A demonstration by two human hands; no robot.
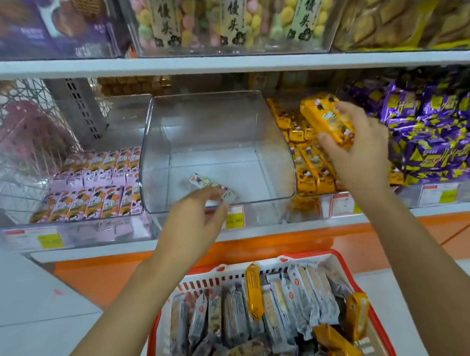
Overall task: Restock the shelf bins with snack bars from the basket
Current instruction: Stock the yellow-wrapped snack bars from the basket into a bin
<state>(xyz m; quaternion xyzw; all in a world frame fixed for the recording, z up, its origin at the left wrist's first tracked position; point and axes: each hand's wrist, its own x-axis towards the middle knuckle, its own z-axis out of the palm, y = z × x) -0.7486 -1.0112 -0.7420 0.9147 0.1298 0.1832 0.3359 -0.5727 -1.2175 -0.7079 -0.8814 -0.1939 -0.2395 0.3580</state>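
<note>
Orange bars (327, 119), gripped in the right hand (357, 150) above the stocked bin (305, 183), could slip into the clear bin (156, 139) beside it; the left hand (194, 220) touches a pale bar (209, 183), grip unclear.

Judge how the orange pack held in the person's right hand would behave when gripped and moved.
The orange pack stays straight though the right hand grips it toward one end, so it is probably fairly stiff. Thumb and fingers alone carry it, which suggests that it is light. Its glossy wrapper may be slippery in a loose grip.
</note>
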